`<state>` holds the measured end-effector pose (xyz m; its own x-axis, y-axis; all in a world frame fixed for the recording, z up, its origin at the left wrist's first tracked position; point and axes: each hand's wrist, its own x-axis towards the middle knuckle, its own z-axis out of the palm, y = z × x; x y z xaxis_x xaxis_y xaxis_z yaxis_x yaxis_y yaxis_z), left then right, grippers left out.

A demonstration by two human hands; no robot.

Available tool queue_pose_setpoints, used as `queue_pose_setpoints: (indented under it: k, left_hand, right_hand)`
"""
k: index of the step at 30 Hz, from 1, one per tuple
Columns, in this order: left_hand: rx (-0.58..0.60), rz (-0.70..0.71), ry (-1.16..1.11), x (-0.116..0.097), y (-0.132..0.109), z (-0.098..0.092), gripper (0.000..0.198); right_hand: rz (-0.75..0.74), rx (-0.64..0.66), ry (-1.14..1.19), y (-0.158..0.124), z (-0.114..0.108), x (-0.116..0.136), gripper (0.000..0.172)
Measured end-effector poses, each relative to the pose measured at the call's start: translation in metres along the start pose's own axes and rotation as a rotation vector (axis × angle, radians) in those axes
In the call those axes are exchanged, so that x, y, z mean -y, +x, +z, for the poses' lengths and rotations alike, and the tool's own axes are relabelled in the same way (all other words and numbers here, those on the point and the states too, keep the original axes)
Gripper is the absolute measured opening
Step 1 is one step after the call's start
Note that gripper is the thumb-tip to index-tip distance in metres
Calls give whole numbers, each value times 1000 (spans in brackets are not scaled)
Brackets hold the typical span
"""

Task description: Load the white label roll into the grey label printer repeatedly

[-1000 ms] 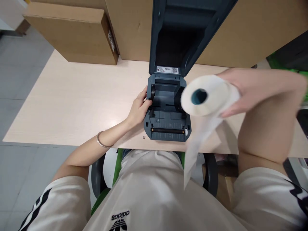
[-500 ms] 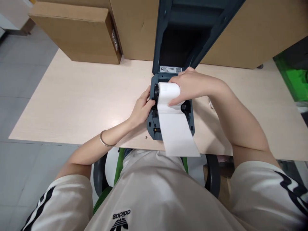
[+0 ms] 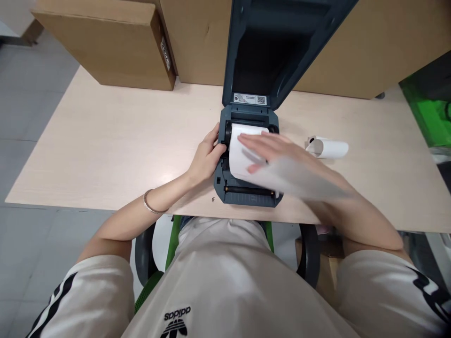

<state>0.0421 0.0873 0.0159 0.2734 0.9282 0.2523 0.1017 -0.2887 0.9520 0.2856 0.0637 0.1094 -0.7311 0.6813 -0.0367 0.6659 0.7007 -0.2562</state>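
Note:
A dark blue-grey label printer [image 3: 220, 188] stands at the table's front edge, its lid [image 3: 239, 51] raised. Inside lies a white paper roll [image 3: 243, 159] between black side holders. My left hand [image 3: 204, 157] grips the printer's left wall, thumb over the inner edge and fingers outside. Flat across the roll lies my right hand [image 3: 273, 146], its fingers stretched out. The roll's loose paper end [image 3: 303, 180] swings, blurred, to the right in front of my right forearm. A black roller [image 3: 248, 190] shows at the printer's front.
To the right on the table [image 3: 116, 141] lies a small white paper roll [image 3: 331, 149]. A cardboard box [image 3: 116, 51] stands at the back left, and large cardboard panels [image 3: 200, 42] line the rear. Something green [image 3: 435, 122] is at the far right.
The loose paper end, which hung over the front edge, has swung right and up. My right hand has moved down and flattened on the roll. My left hand stays put.

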Motion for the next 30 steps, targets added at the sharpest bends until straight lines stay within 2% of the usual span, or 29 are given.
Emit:
queue_pose_setpoints:
  k: [4,10,15,19,23,26,30]
  left_hand:
    - [-8,0,-3,-2,0,0,53]
    - [1,3,-15,1,3,0,51]
    - [-4,0,-13,0,3,0,50]
    - [-7,-22,2,-2,1,0,56]
    - [6,-41,4,4,0,-1,60]
    - [12,-35,5,11,-1,-3,62]
    - [-13,-26,5,20,-2,-5,61]
  right_hand:
    - [-143,-5,73,-29,16,23,68]
    - [-148,-103,-29,-45,41,37,78]
    - [-176,-102,-49,-47,40,34,77]
    - [-179,-116,-62,-46,44,36,89]
    - [-127,-177,-138,-50,56,52,91]
    - [-95,-173,-154,-59,60,66,90]
    - [-195,-142,-84,-69,41,66,81]
